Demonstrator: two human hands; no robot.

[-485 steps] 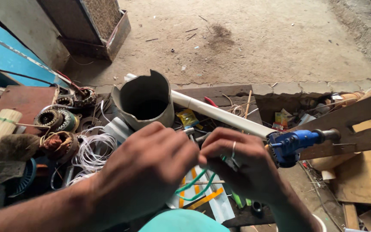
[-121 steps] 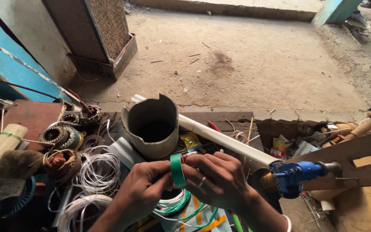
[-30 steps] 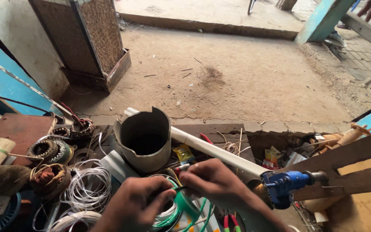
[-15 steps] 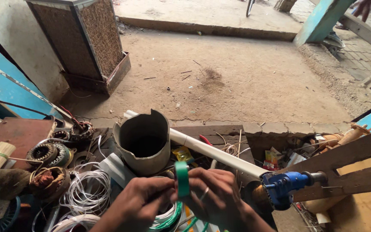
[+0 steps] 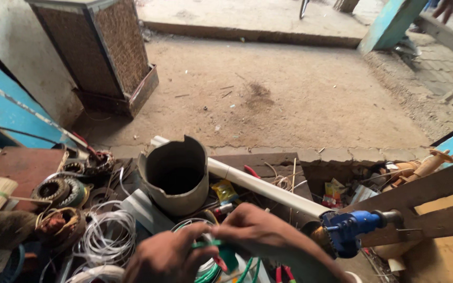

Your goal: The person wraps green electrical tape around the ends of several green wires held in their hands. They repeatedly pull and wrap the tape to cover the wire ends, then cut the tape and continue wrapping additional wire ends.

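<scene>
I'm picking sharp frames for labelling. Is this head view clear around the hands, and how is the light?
Head view: soft, even daylight, no glare; the left hand and right hand on the green tape are slightly motion-blurred and cropped at the bottom edge; the grey pot is sharp.

grey pot (image 5: pixel 175 173) ahead, wire coils (image 5: pixel 106 238) left, blue drill (image 5: pixel 349 230) right

One head-worn view looks steeply down, close over the cluttered workbench (image 5: pixel 22 162), facing the dirt floor (image 5: pixel 289 105).

A bare, dusty concrete floor (image 5: pixel 289 99) stretches ahead in daylight. A boxy cabinet with mesh-like sides (image 5: pixel 98 57), perhaps an air cooler, stands by a pale wall (image 5: pixel 11 57). A teal post (image 5: pixel 389 23) rises beyond.
</scene>
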